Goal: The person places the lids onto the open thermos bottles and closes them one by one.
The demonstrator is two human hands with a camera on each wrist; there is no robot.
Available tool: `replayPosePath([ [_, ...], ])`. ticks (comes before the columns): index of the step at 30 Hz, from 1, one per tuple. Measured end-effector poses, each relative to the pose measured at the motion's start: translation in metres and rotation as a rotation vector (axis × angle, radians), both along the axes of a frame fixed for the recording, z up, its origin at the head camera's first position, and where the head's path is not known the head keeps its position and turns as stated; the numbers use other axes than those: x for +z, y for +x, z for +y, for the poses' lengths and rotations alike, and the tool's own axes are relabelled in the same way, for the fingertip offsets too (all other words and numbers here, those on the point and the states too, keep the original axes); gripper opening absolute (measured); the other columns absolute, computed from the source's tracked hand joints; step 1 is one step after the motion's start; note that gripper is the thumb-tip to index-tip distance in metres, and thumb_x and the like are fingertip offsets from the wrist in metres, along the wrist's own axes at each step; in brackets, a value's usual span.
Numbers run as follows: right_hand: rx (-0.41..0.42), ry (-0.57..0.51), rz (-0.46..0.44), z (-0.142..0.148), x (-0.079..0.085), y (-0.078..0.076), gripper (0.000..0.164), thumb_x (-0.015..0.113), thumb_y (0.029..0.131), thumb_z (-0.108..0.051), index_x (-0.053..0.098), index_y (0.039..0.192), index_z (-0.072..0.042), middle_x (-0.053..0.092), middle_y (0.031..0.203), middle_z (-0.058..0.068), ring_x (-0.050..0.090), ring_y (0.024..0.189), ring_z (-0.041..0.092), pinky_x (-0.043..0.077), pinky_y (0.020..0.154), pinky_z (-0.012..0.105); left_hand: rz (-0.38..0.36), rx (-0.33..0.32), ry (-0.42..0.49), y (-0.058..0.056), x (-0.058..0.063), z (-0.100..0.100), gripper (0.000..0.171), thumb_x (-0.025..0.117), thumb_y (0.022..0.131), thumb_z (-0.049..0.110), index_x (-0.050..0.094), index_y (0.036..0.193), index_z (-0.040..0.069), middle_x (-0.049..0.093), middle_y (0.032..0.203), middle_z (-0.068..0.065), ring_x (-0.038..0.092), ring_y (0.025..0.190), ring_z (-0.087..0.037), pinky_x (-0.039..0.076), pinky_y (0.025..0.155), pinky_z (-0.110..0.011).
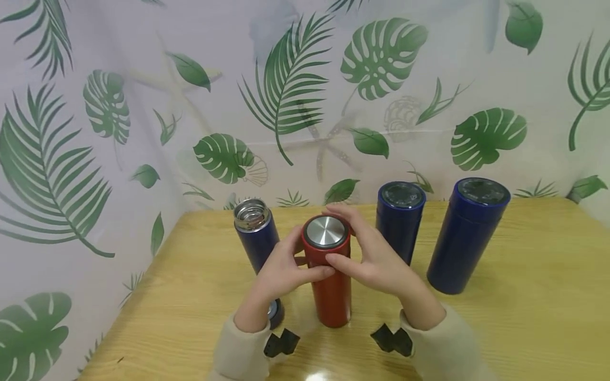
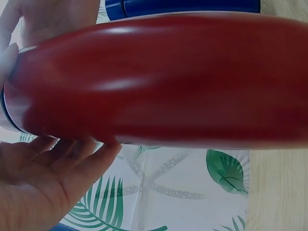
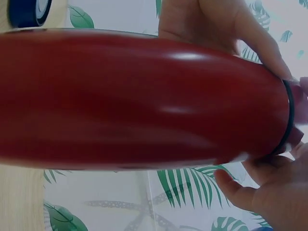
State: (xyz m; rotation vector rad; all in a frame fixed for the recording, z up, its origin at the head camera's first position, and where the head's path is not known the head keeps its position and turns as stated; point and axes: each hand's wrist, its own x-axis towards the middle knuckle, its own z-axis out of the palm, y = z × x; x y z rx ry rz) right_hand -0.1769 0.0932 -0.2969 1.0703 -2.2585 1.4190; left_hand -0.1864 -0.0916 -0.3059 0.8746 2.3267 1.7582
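A red thermos [image 1: 332, 296] with a brushed steel top [image 1: 326, 232] stands upright on the table between both hands. My left hand [image 1: 281, 270] grips its upper body from the left, the thumb across the front. From the right, my right hand [image 1: 374, 254] holds it near the top, with the thumb just below the rim and fingers behind the lid. In the left wrist view the red body [image 2: 183, 82] fills most of the picture. The right wrist view shows fingers around the dark ring [image 3: 290, 118] at its upper end.
Behind the left hand stands an uncapped blue thermos [image 1: 257, 238] with a steel mouth. A dark cap [image 1: 275, 312] lies near the left wrist. Two capped blue thermoses, a nearer-to-centre one [image 1: 399, 227] and another [image 1: 467, 243], stand on the right. A leaf-patterned cloth [image 1: 295, 106] hangs behind the wooden table [image 1: 538, 307].
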Motion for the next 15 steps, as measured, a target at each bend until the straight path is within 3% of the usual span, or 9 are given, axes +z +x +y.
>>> replayPosePath([
  [3, -0.012, 0.001, -0.013, -0.0032, 0.0014, 0.0000, 0.065, 0.064, 0.078, -0.005, 0.028, 0.132, -0.007, 0.045, 0.125, 0.012, 0.044, 0.113, 0.024, 0.034, 0.093, 0.047, 0.009, -0.001, 0.010, -0.0056, -0.0075, -0.0045, 0.060, 0.070, 0.073, 0.002, 0.041, 0.124, 0.006, 0.051, 0.117, -0.007, 0.051, 0.104, -0.020, 0.046, 0.080, -0.035],
  [8, -0.135, 0.012, -0.054, -0.0060, 0.0001, 0.0018, 0.072, 0.074, 0.071, -0.011, 0.032, 0.130, -0.006, 0.050, 0.116, 0.011, 0.049, 0.105, 0.023, 0.038, 0.089, 0.045, 0.021, -0.028, -0.003, -0.0073, -0.0098, -0.0043, 0.059, 0.070, 0.074, 0.008, 0.041, 0.125, 0.007, 0.050, 0.119, -0.006, 0.051, 0.105, -0.020, 0.046, 0.080, -0.032],
  [11, -0.185, 0.017, -0.059, -0.0097, -0.0017, 0.0010, 0.076, 0.078, 0.068, -0.016, 0.034, 0.129, -0.007, 0.050, 0.114, 0.010, 0.048, 0.102, 0.022, 0.040, 0.085, 0.043, 0.031, -0.011, -0.015, -0.0061, -0.0101, -0.0055, 0.060, 0.070, 0.074, 0.007, 0.040, 0.126, 0.007, 0.050, 0.119, -0.007, 0.051, 0.105, -0.020, 0.046, 0.080, -0.033],
  [15, -0.172, 0.026, -0.064, -0.0081, -0.0018, 0.0027, 0.071, 0.074, 0.072, -0.015, 0.034, 0.130, -0.009, 0.048, 0.116, 0.010, 0.047, 0.104, 0.022, 0.039, 0.086, 0.043, 0.025, -0.023, 0.001, -0.0026, -0.0069, -0.0037, 0.059, 0.070, 0.074, 0.005, 0.041, 0.125, 0.006, 0.051, 0.118, -0.007, 0.050, 0.105, -0.019, 0.046, 0.080, -0.034],
])
